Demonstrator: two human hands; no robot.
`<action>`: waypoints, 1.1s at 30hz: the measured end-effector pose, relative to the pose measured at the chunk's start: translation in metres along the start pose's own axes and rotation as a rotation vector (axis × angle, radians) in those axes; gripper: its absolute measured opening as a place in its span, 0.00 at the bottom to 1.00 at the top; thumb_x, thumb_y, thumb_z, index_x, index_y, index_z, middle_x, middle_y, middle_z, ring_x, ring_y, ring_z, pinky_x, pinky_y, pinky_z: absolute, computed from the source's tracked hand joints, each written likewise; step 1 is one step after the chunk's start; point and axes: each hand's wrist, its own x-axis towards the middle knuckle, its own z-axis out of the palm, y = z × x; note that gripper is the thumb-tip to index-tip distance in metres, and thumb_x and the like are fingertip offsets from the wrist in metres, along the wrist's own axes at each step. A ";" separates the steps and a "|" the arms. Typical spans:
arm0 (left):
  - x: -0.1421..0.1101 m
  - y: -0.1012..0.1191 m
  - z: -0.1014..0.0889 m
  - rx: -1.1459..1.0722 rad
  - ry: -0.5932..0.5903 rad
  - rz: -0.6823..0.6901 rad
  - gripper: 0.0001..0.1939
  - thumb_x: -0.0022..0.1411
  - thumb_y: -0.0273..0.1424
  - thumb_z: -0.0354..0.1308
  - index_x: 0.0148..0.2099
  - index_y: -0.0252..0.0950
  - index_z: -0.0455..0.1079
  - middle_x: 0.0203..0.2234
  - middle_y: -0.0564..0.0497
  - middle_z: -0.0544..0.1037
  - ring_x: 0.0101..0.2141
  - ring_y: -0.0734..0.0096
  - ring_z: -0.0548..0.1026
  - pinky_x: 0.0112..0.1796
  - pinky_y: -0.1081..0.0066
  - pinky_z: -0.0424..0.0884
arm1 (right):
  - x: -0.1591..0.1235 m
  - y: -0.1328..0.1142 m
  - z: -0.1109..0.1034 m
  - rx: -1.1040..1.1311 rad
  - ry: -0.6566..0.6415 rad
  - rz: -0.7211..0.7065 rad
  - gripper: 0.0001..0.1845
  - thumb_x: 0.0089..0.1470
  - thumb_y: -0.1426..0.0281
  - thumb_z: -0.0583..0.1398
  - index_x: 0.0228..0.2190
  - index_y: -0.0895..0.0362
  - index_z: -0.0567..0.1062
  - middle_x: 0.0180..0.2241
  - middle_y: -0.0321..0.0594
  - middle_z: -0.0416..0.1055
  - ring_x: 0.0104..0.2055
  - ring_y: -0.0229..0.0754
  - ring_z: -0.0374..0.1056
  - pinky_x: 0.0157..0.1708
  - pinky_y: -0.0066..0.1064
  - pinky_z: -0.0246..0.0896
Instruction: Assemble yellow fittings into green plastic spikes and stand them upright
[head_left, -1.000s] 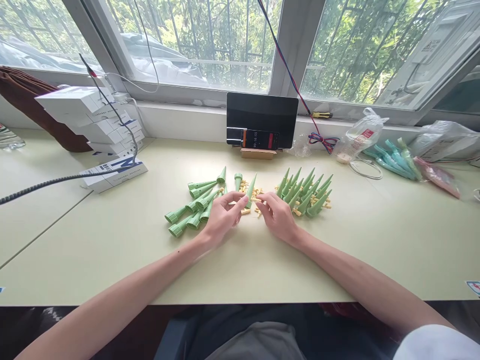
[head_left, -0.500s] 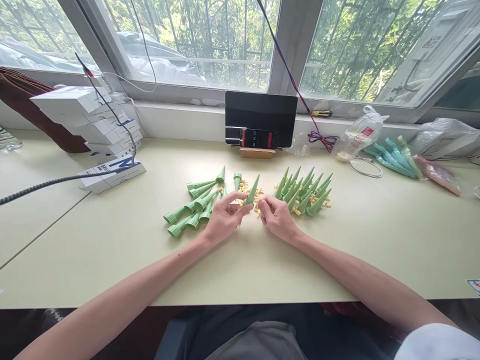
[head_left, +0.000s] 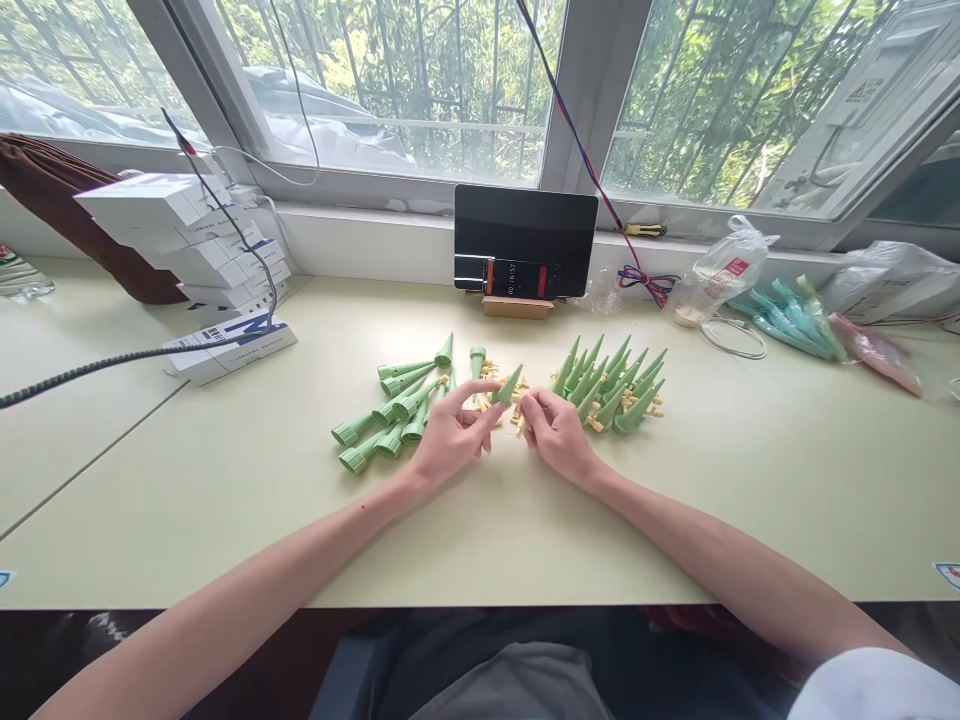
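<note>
Between the thumb and index finger of my left hand is a green plastic watering spike, its pointed end tilted up to the right. My right hand is pinched closed just beside it, and a small yellow valve shows at its fingertips, mostly hidden. Loose yellow valves lie on the table behind my hands. Several green spikes lie to the left with their open ends toward me. To the right, several more spikes stand in a cluster, points up, with yellow valves fitted low on them.
A black tablet with a phone before it stands at the back on a cardboard stand. White boxes are stacked at the left, with a dark cable across the lowest. Plastic bags lie at the back right.
The spike in my left hand has tipped over to the right and its point is lower. My right fingers have closed around the small yellow valve, close to the spike's base.
</note>
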 end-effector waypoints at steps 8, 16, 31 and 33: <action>0.003 0.006 0.001 -0.102 0.095 0.012 0.16 0.62 0.43 0.60 0.44 0.36 0.68 0.37 0.49 0.77 0.15 0.82 0.69 0.16 0.76 0.66 | 0.001 0.002 -0.004 -0.349 0.114 -0.303 0.15 0.67 0.61 0.51 0.33 0.56 0.70 0.27 0.37 0.67 0.26 0.37 0.61 0.28 0.29 0.59; 0.003 0.004 0.000 -0.181 -0.004 -0.067 0.18 0.62 0.44 0.60 0.46 0.37 0.66 0.16 0.58 0.70 0.13 0.77 0.66 0.17 0.75 0.64 | 0.003 0.003 -0.006 -0.476 0.109 -0.469 0.11 0.68 0.68 0.51 0.39 0.55 0.73 0.32 0.40 0.68 0.30 0.39 0.64 0.32 0.29 0.60; 0.004 0.000 0.001 -0.184 0.043 -0.025 0.22 0.56 0.44 0.65 0.45 0.34 0.69 0.42 0.45 0.78 0.14 0.81 0.70 0.13 0.74 0.65 | 0.003 0.002 -0.005 -0.431 0.079 -0.454 0.11 0.67 0.68 0.51 0.36 0.55 0.72 0.30 0.40 0.68 0.31 0.39 0.64 0.32 0.30 0.60; 0.005 -0.001 0.001 -0.168 0.050 -0.010 0.22 0.56 0.44 0.65 0.45 0.34 0.69 0.43 0.44 0.79 0.14 0.81 0.70 0.13 0.75 0.66 | 0.003 0.002 -0.005 -0.428 0.076 -0.437 0.12 0.67 0.67 0.51 0.34 0.55 0.71 0.30 0.39 0.68 0.31 0.39 0.63 0.32 0.30 0.60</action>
